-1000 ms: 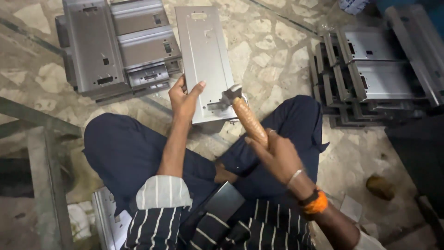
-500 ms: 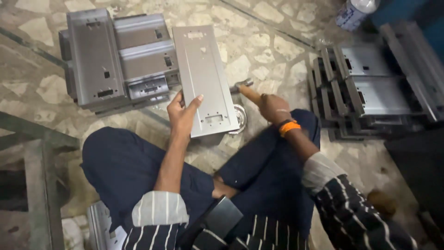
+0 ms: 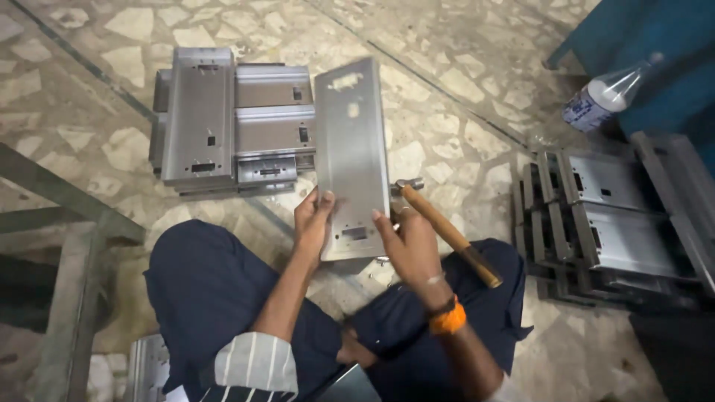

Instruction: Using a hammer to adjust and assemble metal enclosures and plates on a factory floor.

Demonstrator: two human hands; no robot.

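Observation:
A long grey sheet-metal panel (image 3: 350, 149) with small cut-outs is held upright over my lap. My left hand (image 3: 311, 223) grips its lower left edge, thumb on the face. My right hand (image 3: 408, 242) touches the lower right edge with its fingers while a wooden-handled hammer (image 3: 447, 229) rests in it. The hammer's steel head points toward the panel's right side and its handle runs down to the right. I sit cross-legged in dark trousers on the stone floor.
A pile of similar bent metal panels (image 3: 231, 126) lies on the floor ahead left. Another stack of panels (image 3: 611, 223) stands at the right. A plastic bottle (image 3: 607, 93) lies by a blue object (image 3: 655, 45). A metal frame (image 3: 67, 223) crosses the left side.
My right hand has drawn the hammer back from beside the panel and come to the panel's lower right edge. The panel is now held by both hands, raised more upright.

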